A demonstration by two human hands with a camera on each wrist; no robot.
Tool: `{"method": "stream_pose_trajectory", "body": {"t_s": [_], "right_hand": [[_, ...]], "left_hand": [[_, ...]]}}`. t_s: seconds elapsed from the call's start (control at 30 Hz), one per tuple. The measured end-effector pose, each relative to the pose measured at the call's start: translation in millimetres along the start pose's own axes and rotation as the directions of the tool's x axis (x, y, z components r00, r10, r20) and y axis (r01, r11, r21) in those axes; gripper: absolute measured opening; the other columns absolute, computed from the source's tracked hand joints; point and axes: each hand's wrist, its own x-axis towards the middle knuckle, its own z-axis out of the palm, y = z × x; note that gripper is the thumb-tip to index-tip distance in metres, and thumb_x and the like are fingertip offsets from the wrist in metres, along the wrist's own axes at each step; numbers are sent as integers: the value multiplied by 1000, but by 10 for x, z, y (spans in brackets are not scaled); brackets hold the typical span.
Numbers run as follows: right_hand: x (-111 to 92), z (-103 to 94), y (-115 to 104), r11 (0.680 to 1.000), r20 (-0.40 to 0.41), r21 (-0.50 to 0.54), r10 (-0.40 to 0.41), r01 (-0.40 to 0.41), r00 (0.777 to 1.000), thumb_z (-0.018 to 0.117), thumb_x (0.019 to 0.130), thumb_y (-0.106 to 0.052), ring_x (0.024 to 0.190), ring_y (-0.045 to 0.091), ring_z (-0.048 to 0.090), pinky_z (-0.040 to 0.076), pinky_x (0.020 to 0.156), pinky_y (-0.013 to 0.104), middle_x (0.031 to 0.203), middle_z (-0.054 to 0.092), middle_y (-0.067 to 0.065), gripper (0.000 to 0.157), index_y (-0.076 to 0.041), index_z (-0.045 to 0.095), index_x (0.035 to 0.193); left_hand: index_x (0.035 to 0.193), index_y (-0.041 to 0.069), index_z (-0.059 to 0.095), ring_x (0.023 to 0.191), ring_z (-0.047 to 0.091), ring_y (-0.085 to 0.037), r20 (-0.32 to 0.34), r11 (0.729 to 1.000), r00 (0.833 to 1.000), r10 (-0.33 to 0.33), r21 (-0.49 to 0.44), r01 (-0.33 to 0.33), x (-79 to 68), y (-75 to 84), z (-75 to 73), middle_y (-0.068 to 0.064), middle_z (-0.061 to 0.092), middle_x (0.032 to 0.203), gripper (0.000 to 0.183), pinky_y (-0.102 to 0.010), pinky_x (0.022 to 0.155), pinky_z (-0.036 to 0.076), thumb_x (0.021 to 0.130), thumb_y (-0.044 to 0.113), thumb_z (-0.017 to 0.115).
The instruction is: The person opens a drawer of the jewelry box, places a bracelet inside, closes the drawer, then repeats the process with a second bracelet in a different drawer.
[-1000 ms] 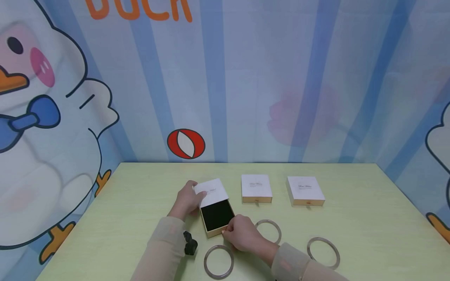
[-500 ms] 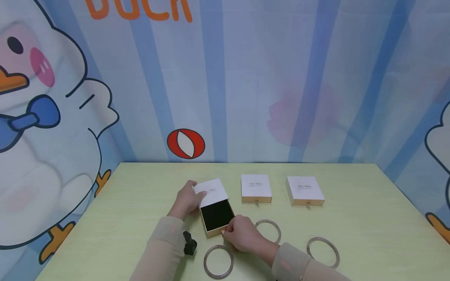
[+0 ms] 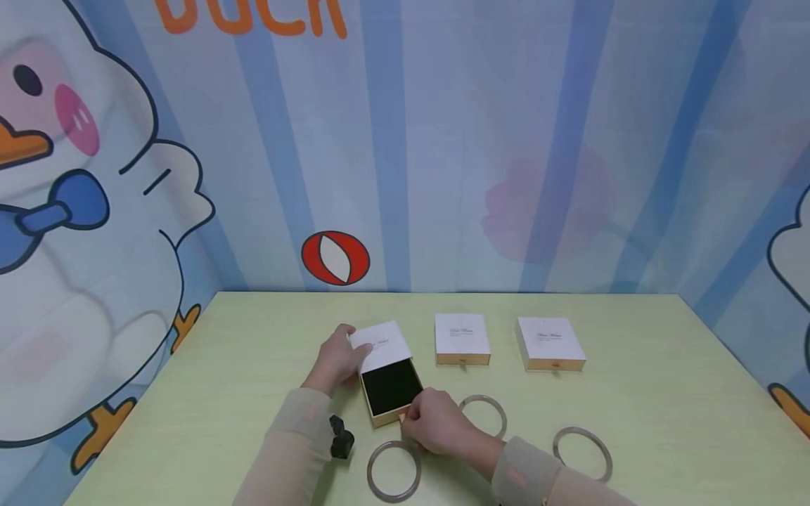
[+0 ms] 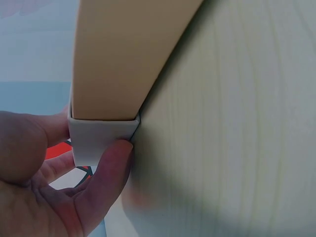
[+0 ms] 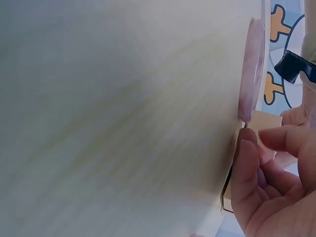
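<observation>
A white drawer-style gift box stands slightly turned on the table, its black-lined drawer pulled well out toward the front. My left hand grips the white sleeve from the left, thumb over the top. In the left wrist view, fingers hold the sleeve around its end, with the tan drawer side sticking out. At the drawer's front right corner, my right hand pinches the front edge with curled fingers. The right wrist view shows a bangle just beyond those fingertips.
Two closed white boxes stand farther back, one in the middle and one to the right. Greyish bangles lie in front: one near the front, one partly behind the right hand, one farther right. A patterned curtain hangs behind.
</observation>
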Motion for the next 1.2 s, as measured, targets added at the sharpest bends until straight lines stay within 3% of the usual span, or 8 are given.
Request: {"method": "stream_pose_trajectory", "body": {"t_s": [0.3, 0.9, 1.2], "right_hand": [[-12, 8, 6, 998, 50, -23, -58, 59, 997, 71, 76, -10, 44, 5, 43, 32, 42, 17, 47, 49, -9, 21, -9, 67, 56], [-64, 10, -115, 992, 138, -129, 31, -13, 990, 79, 74, -18, 56, 10, 49, 40, 49, 21, 59, 59, -3, 13, -13, 70, 67], [-87, 13, -154, 987, 123, -163, 19, 1, 992, 77, 76, -14, 56, 10, 49, 42, 49, 21, 60, 57, -4, 11, -11, 69, 68]], "left_hand": [[140, 8, 35, 63, 58, -22, 12, 1000, 1000, -5, -9, 5, -14, 9, -15, -21, 51, 122, 56, -28, 50, 49, 93, 24, 61], [140, 8, 36, 63, 58, -23, 15, 1000, 1000, -11, -3, 11, 2, 4, -6, -20, 52, 121, 56, -28, 52, 50, 93, 24, 61], [139, 9, 36, 62, 58, -23, 10, 1000, 1000, -16, 0, 16, -3, 19, -12, -20, 52, 120, 55, -28, 52, 50, 93, 24, 61]]}}
